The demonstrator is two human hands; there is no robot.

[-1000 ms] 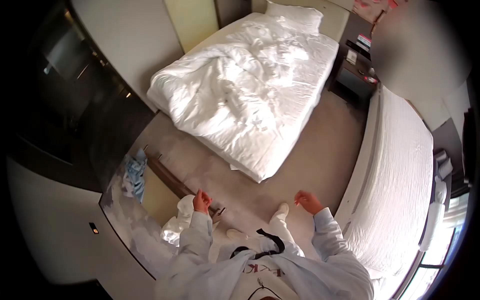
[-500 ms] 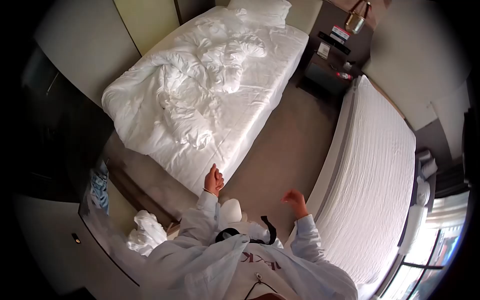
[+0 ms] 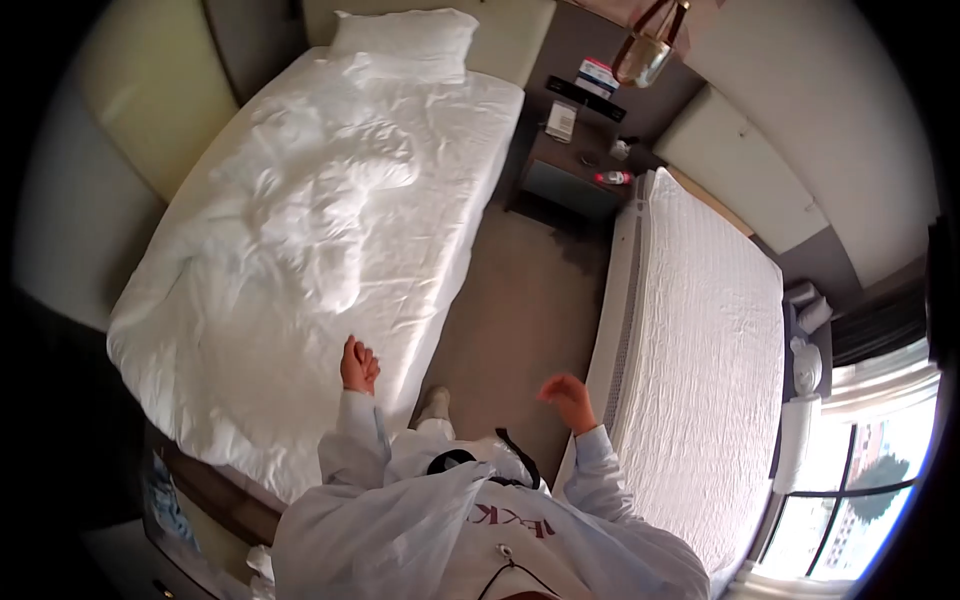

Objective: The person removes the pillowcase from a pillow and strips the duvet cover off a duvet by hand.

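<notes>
My left hand (image 3: pixel 360 367) is over the near part of a bed, its fingers curled into a loose fist with nothing visible in them. Below and ahead of it lies the bed's rumpled white duvet (image 3: pixel 250 330), bunched toward the middle. Over the carpet between the two beds hangs my right hand (image 3: pixel 570 402), fingers loosely bent and apart from the thumb, holding nothing. The nearest thing to it is the bare white mattress (image 3: pixel 700 370) on the right. A white pillow (image 3: pixel 405 45) rests at the left bed's head.
Brown carpet (image 3: pixel 500 320) runs between the beds toward a dark nightstand (image 3: pixel 570 165), which bears a red-labelled bottle (image 3: pixel 613 178) and a small stand-up card (image 3: pixel 561 121). A lamp (image 3: pixel 643 58) hangs above. A window (image 3: pixel 850 490) is at the right.
I have moved forward between the beds, so the nightstand and the left bed's pillow show nearer. Both hands stay in about the same pose; the left is now over the duvet.
</notes>
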